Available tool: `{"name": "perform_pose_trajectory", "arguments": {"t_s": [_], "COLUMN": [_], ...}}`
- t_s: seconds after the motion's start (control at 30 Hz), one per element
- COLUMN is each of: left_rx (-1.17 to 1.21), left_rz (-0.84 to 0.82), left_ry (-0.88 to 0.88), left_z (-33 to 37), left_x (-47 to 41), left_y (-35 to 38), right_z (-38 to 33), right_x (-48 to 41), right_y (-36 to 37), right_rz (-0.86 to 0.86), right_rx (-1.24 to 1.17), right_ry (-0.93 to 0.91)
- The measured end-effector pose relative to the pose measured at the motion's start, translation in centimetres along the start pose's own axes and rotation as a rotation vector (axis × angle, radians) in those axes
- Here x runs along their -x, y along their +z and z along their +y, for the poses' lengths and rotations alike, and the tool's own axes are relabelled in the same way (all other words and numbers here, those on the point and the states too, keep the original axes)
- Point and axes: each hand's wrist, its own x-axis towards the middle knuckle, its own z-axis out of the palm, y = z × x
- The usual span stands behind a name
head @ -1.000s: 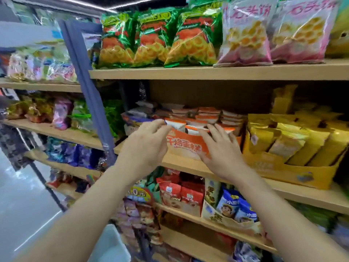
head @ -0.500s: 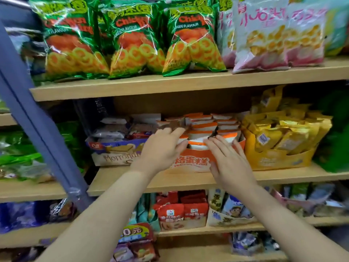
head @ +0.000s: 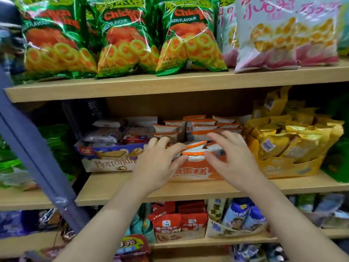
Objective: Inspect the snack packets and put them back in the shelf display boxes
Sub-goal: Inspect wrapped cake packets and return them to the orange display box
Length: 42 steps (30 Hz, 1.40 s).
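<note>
Both hands are deeper into the orange display box (head: 192, 173) than 0.5 s ago, and the head camera is closer to the shelf. The right hand (head: 234, 159) went from flat fingers at the box front to an arch over the right row.

Status:
- Orange-and-white packets (head: 194, 148) are all inside the box, standing in two rows on the middle shelf (head: 188, 193). None is held clear of it.
- Left hand (head: 160, 163): index over and thumb under the front packet, so it reads as a pinch.
- Right hand: fingers curved over the packets, thumb apart at the front. Can't tell whether it grips or just steadies.
- My read is that this box is in its put-back/straighten stage.
- Can't tell whether the purple wafer box (head: 105, 159) to the left or the yellow display box (head: 283, 165) to the right has been checked.

Hard to see:
- Left fingertips are buried among the packets.
- The hands cover part of the box's print.
- Packet labels are too blurred to read.
</note>
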Motion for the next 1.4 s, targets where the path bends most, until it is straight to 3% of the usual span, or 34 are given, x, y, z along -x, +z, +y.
{"name": "perform_pose_trajectory", "arguments": {"t_s": [0.17,0.37,0.57,0.77,0.93,1.0,1.2,1.3,1.4], "left_rx": [0.007,-0.061,0.210,0.418,0.783,0.827,0.130,0.164,0.230], "left_rz": [-0.051,0.056,0.248,0.270,0.212,0.168,0.404,0.361,0.187], "left_ry": [-0.060,-0.033,0.023,-0.035,-0.059,-0.063,0.189,0.299,0.243], "left_z": [0.3,-0.5,-2.4,-2.4,-2.7,-2.9,-3.5,-2.1,0.3], "left_x": [-0.8,-1.5,-2.3,-2.6,-2.3,-1.9,-0.6,-0.2,-0.4], "left_y": [-0.5,-0.7,1.1,0.9,-0.2,-0.9,-0.6,-1.3,-1.7], "right_z": [0.5,-0.5,-2.3,-3.6,-4.6,-4.6,-3.6,-3.3,-3.4], "right_x": [-0.5,-0.5,-0.3,-0.8,-0.8,-0.6,-0.3,-0.1,0.0], "right_y": [-0.5,0.8,3.0,3.2,2.5,2.1,0.8,0.6,0.8], "right_rz": [-0.090,0.016,0.227,0.290,0.190,0.227,0.517,0.562,0.557], "right_rx": [0.094,0.134,0.179,0.146,-0.248,-0.436,-1.078,-1.282,-1.383], "right_ry": [0.008,0.018,0.008,0.060,0.106,0.169,0.446,0.509,0.519]}}
